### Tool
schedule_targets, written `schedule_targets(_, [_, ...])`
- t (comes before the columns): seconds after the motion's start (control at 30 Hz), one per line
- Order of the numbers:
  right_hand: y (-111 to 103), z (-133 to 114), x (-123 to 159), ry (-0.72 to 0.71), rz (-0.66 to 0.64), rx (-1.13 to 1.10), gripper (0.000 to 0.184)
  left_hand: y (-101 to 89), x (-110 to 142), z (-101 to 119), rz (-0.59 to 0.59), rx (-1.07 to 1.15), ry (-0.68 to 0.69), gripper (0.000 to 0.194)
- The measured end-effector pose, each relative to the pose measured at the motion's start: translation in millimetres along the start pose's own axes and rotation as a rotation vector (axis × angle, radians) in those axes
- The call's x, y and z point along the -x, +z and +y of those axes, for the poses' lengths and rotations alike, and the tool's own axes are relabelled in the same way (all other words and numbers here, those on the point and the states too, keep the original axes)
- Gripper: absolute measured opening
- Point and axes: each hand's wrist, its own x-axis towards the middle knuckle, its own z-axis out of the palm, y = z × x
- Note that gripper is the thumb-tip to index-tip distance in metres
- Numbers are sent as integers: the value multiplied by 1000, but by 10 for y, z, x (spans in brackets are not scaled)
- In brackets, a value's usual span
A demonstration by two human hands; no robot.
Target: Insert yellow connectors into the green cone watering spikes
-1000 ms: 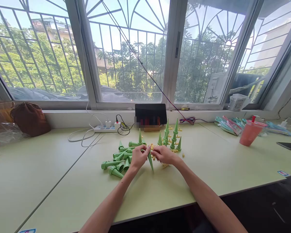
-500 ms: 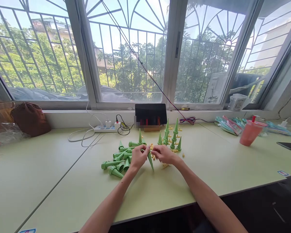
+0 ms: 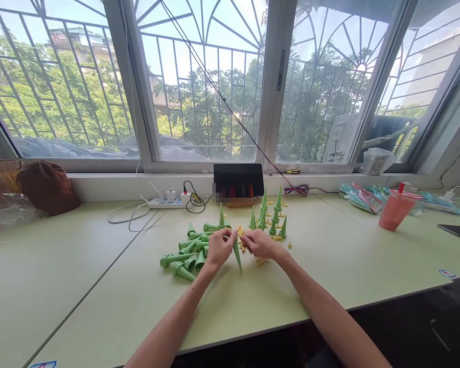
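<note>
My left hand (image 3: 220,249) grips a green plastic plant watering spike (image 3: 237,257) near its wide end, with the tip slanting down toward the table. Close beside it, my right hand (image 3: 259,243) has its fingers pinched together at the spike's wide end; whatever they hold is too small to make out. Small yellow plastic pieces (image 3: 243,247) lie behind and between the hands. To the left, a heap of loose green spikes (image 3: 182,271) touches or nearly touches my left hand. Several green spikes with yellow side pieces (image 3: 277,212) stand point-up beyond my right hand.
A dark tablet (image 3: 238,180) leans by the window sill, with a power strip (image 3: 166,203) and cables to its left. On the right stand a red drink cup (image 3: 397,208), plastic packets (image 3: 362,198) and a phone (image 3: 457,231). A brown pouch (image 3: 49,188) sits far left.
My right hand's fingers have shifted slightly at the spike's wide end. My left hand and the spike stay almost where they were.
</note>
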Motion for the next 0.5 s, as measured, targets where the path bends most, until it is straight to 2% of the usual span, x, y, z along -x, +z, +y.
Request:
schedule_targets(0.3, [-16,-50,22,7,26,5,29,-1,-2,-7,6,-4,11,40])
schedule_targets(0.5, [-7,-16,11,-27,25,23,36,-13,11,22,-8,-10,-3,38])
